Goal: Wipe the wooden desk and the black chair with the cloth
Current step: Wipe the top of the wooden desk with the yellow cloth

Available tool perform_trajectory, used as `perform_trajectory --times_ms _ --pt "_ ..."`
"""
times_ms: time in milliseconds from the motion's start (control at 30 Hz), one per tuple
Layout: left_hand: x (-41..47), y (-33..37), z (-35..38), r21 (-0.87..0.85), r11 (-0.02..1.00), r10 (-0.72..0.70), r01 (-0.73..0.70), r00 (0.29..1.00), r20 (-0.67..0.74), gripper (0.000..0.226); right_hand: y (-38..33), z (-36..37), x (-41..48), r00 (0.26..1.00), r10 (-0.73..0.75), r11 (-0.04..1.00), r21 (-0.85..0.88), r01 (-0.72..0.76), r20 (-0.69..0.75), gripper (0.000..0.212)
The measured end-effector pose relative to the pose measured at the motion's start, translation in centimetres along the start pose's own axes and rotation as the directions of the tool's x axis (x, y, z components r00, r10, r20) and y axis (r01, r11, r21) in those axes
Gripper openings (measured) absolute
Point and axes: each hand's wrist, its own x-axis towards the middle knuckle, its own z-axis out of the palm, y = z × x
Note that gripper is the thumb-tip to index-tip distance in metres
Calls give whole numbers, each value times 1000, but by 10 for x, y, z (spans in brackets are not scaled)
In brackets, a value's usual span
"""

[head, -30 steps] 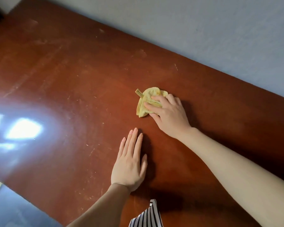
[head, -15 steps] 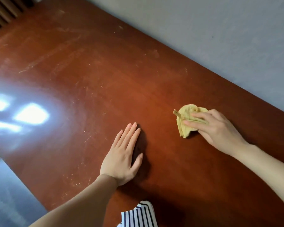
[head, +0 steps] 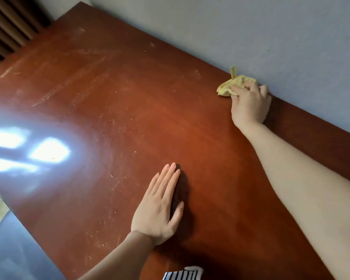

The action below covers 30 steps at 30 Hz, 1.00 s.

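The reddish-brown wooden desk (head: 113, 102) fills most of the view, scratched and streaked, with a bright window glare at the left. My right hand (head: 250, 103) reaches to the desk's far edge by the wall and grips a bunched yellow cloth (head: 227, 85), pressing it on the wood; a small tag sticks up from the cloth. My left hand (head: 160, 205) lies flat on the desk near me, fingers straight and together, holding nothing. The black chair is not in view.
A pale grey-blue wall (head: 251, 27) runs along the desk's far edge. Dark vertical slats (head: 10, 23) show at the top left corner. Floor (head: 12, 249) shows past the desk's left edge. A striped garment edge (head: 182, 274) shows at the bottom.
My right hand has slid the cloth from the middle of the desk away to the far edge beside the wall. My left hand has stayed flat on the desk.
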Motion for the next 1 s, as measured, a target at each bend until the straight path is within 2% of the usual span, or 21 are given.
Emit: perform_trajectory --times_ms 100,267,333,467,600,633,667,733,800,867,1000 --pt "1 0 -2 -5 1000 -3 3 1000 -2 67 -23 1 -23 990 -130 991 17 130 53 29" --pt "0 1 -2 -1 1000 -14 14 1000 4 68 -34 -24 -99 898 -430 896 167 411 92 29" --pt "1 1 -2 -1 999 -32 32 999 1 69 -24 -33 -131 845 -524 845 185 502 101 34" --pt "0 -2 -2 2 999 -35 35 999 2 69 15 -50 -189 779 -613 780 257 570 134 39" --pt "-2 -2 0 3 1000 -30 30 1000 -2 69 69 -74 -208 648 -737 673 298 677 191 45" --pt "-2 -3 1 0 1000 -26 26 1000 -4 69 84 -80 -205 665 -719 692 296 658 202 47" --pt "-2 -2 1 0 1000 -21 21 1000 -5 69 98 -85 -199 713 -672 736 282 615 200 48" --pt "0 -2 2 0 1000 -7 7 1000 -6 69 123 -93 -184 832 -526 844 227 486 176 49" --pt "0 -1 2 -7 1000 0 0 1000 -10 69 139 -95 -165 918 -370 924 159 347 147 49" --pt "0 0 2 -16 1000 3 -3 1000 -9 69 142 -91 -144 962 -252 965 104 241 109 41" --pt "1 0 1 -19 1000 3 -3 1000 -11 67 123 -72 -94 1000 -27 998 64 28 -11 26"
